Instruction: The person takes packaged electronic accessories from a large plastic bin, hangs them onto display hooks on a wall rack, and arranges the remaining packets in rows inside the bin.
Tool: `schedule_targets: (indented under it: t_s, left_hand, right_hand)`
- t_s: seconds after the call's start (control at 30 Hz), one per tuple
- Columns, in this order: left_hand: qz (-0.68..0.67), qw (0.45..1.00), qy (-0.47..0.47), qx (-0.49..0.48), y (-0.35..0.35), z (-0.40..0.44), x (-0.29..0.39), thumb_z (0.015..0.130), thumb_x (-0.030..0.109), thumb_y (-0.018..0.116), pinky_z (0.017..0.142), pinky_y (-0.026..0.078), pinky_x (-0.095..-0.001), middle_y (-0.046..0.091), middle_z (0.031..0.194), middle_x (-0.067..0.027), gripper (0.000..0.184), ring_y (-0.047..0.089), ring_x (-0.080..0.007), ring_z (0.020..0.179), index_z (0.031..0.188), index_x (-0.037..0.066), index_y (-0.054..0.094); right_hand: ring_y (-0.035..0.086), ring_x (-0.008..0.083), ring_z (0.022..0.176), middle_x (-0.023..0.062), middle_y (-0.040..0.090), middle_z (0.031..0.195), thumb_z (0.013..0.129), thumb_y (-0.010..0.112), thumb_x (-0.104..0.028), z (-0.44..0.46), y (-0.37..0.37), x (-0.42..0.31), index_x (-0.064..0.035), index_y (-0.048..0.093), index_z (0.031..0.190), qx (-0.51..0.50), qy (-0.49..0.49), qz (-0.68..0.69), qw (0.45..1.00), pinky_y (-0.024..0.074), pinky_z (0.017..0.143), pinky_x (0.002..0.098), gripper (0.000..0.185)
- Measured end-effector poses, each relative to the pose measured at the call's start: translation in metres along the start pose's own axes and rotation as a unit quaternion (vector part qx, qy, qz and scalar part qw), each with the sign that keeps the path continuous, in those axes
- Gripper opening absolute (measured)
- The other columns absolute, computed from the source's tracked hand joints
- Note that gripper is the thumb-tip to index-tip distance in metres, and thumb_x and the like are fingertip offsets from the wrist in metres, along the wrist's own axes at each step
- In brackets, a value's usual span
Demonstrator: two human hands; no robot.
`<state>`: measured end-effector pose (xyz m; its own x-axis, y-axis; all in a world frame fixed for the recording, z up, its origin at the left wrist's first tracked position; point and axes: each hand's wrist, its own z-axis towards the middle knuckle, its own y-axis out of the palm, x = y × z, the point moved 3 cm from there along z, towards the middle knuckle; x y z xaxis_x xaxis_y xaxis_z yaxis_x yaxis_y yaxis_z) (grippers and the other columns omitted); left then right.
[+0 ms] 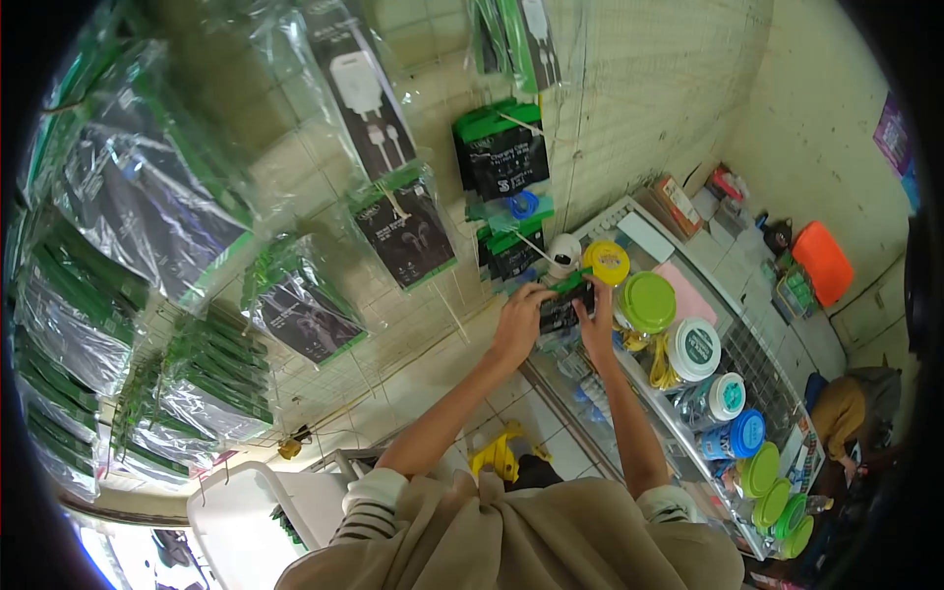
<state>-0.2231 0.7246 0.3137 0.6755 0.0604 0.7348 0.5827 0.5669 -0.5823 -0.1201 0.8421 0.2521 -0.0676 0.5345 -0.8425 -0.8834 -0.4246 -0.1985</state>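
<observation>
My left hand [523,317] and my right hand [594,320] are both closed on a small black packet [558,314] with a green top edge. It looks like the charging cable packets [503,162] hanging on the wire wall rack just beyond. Fine print on the held packet is too small to read. Another black and green packet [513,258] hangs on a hook close above my left hand. A yellow-lidded jar [606,263] and a green-lidded jar [648,302] stand on the counter beside my right hand.
A glass display counter [678,418] runs along the right, with several lidded jars on its edge. Packaged earphones [404,233] and a boxed charger [359,93] hang at left. A white plastic chair [236,516] stands lower left. Across the counter is another person [839,423].
</observation>
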Motion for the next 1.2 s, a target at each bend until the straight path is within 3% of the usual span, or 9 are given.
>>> schedule_targets:
  t_s: [0.33, 0.5, 0.6, 0.73, 0.83, 0.9, 1.03, 1.2]
  left_hand:
    - [0.022, 0.999, 0.029, 0.036, 0.011, 0.024, -0.018, 0.076, -0.007, 0.047, 0.073, 0.045, -0.0374, 0.055, 0.100, -0.0117, 0.026, 0.055, -0.0311, 0.088, 0.096, 0.004, 0.060]
    - [0.013, 0.999, 0.041, 0.032, 0.016, 0.029, -0.016, 0.077, -0.005, 0.048, 0.077, 0.044, -0.0385, 0.055, 0.100, -0.0120, 0.026, 0.055, -0.0311, 0.090, 0.098, 0.004, 0.060]
    - [0.016, 0.999, 0.014, 0.029, 0.018, 0.031, -0.022, 0.077, -0.004, 0.049, 0.079, 0.043, -0.0384, 0.055, 0.098, -0.0121, 0.024, 0.054, -0.0309, 0.091, 0.098, 0.004, 0.059]
    - [0.051, 0.998, -0.005, 0.046, 0.016, 0.034, -0.028, 0.075, -0.002, 0.053, 0.081, 0.042, -0.0384, 0.053, 0.098, -0.0123, 0.025, 0.052, -0.0313, 0.093, 0.099, 0.003, 0.058]
    - [0.116, 0.992, -0.022, 0.040, 0.014, 0.036, -0.033, 0.073, 0.003, 0.059, 0.087, 0.039, -0.0393, 0.049, 0.105, -0.0138, 0.033, 0.046, -0.0329, 0.100, 0.106, 0.001, 0.053]
    - [0.215, 0.976, -0.022, 0.043, 0.013, 0.039, -0.037, 0.070, 0.010, 0.065, 0.091, 0.036, -0.0407, 0.042, 0.114, -0.0160, 0.049, 0.040, -0.0347, 0.107, 0.114, 0.000, 0.045]
    - [0.239, 0.967, -0.088, 0.030, 0.015, 0.047, -0.048, 0.068, 0.015, 0.068, 0.093, 0.035, -0.0423, 0.033, 0.122, -0.0178, 0.064, 0.034, -0.0355, 0.111, 0.121, -0.002, 0.037]
    - [0.229, 0.965, -0.111, 0.058, 0.013, 0.052, -0.055, 0.068, 0.017, 0.068, 0.095, 0.033, -0.0434, 0.029, 0.127, -0.0197, 0.067, 0.031, -0.0382, 0.114, 0.123, -0.004, 0.034]
  right_hand:
    - [0.043, 0.0248, 0.103, 0.0112, 0.044, 0.112, 0.077, 0.057, -0.003, 0.017, 0.018, 0.039, -0.0044, 0.044, 0.115, 0.006, 0.014, 0.088, 0.996, 0.0318, 0.091, 0.0321, 0.041]
    - [0.042, 0.0234, 0.103, 0.0106, 0.045, 0.112, 0.080, 0.057, -0.013, 0.020, 0.015, 0.046, -0.0038, 0.043, 0.117, 0.013, 0.014, 0.130, 0.991, 0.0316, 0.091, 0.0317, 0.040]
    - [0.043, 0.0235, 0.102, 0.0114, 0.046, 0.111, 0.081, 0.056, -0.015, 0.022, 0.016, 0.054, -0.0037, 0.044, 0.117, -0.026, 0.030, 0.066, 0.997, 0.0322, 0.090, 0.0323, 0.039]
    - [0.043, 0.0254, 0.101, 0.0124, 0.047, 0.110, 0.079, 0.056, -0.013, 0.029, 0.033, 0.062, -0.0038, 0.044, 0.117, -0.036, 0.019, 0.077, 0.996, 0.0329, 0.088, 0.0338, 0.041]
    - [0.041, 0.0308, 0.105, 0.0150, 0.045, 0.113, 0.074, 0.058, -0.005, 0.036, 0.049, 0.060, -0.0039, 0.042, 0.121, -0.059, -0.007, 0.019, 0.998, 0.0317, 0.092, 0.0365, 0.050]
    - [0.040, 0.0314, 0.107, 0.0153, 0.044, 0.114, 0.073, 0.058, -0.002, 0.042, 0.059, 0.052, -0.0041, 0.040, 0.122, -0.070, -0.016, 0.012, 0.997, 0.0304, 0.094, 0.0375, 0.053]
    - [0.036, 0.0348, 0.113, 0.0180, 0.038, 0.120, 0.071, 0.059, 0.002, 0.054, 0.076, 0.049, -0.0081, 0.035, 0.129, -0.109, -0.046, 0.004, 0.993, 0.0279, 0.098, 0.0398, 0.064]
    - [0.034, 0.0364, 0.115, 0.0208, 0.034, 0.124, 0.071, 0.060, 0.002, 0.062, 0.086, 0.050, -0.0111, 0.031, 0.132, -0.143, -0.076, -0.020, 0.987, 0.0278, 0.098, 0.0391, 0.069]
